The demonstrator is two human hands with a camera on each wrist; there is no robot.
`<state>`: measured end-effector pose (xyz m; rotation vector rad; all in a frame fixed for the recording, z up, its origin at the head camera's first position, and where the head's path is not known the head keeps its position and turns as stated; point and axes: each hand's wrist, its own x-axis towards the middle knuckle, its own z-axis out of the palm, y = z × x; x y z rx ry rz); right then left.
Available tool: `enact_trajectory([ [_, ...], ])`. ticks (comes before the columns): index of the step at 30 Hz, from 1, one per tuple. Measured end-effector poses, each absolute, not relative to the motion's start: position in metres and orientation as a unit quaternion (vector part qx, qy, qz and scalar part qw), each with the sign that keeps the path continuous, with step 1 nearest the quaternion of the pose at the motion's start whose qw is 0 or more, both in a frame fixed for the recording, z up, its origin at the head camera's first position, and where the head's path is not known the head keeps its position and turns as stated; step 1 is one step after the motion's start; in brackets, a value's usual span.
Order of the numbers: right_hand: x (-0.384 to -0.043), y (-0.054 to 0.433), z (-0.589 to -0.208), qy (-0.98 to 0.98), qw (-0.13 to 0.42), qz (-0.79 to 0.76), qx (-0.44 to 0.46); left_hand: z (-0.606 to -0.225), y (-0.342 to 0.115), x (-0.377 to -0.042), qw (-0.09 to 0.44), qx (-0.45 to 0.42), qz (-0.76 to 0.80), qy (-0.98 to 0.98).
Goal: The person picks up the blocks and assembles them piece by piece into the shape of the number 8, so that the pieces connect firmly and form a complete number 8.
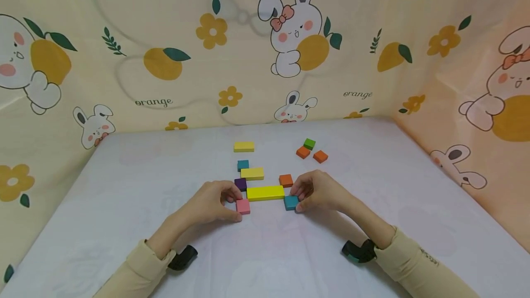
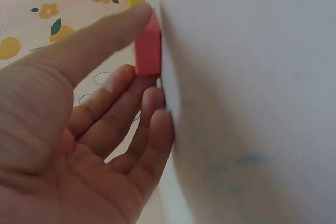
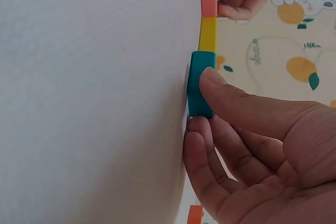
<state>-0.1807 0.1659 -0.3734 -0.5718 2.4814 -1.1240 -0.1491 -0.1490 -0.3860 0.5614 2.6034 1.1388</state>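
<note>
My left hand (image 1: 215, 202) pinches a pink block (image 1: 243, 206) between thumb and fingers, at the left end of a long yellow block (image 1: 265, 192). At the other end my right hand (image 1: 316, 192) holds a teal block (image 1: 291, 203) the same way, its thumb (image 3: 214, 77) lying on the block's face in the right wrist view. Both small blocks sit on the table, slightly nearer me than the yellow one. A dark purple block (image 1: 240, 184) lies just behind my left fingertips, and an orange block (image 1: 286, 180) stands behind the yellow block's right end.
Behind the purple block are a shorter yellow block (image 1: 252, 173), another teal block (image 1: 243, 165) and a farther yellow block (image 1: 244, 146). At the back right, a green block (image 1: 309, 144) and two orange blocks (image 1: 320, 156) form a loose group on the white table (image 1: 165, 164).
</note>
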Motion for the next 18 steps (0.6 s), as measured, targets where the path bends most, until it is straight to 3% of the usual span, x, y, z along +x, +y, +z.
enact_trajectory([
  [4, -0.180, 0.165, -0.374, 0.875, 0.178, -0.402, -0.203, -0.380, -0.158, -0.151, 0.117, 0.210, 0.394, 0.887],
  [13, -0.179, 0.168, -0.374, 0.879, 0.178, -0.396, -0.198, -0.364, -0.163, -0.177, 0.024, 0.228, 0.416, 0.880],
  [18, -0.180, 0.169, -0.374, 0.872, 0.181, -0.406, -0.207, -0.360, -0.158, -0.196, 0.007, 0.208, 0.410, 0.888],
])
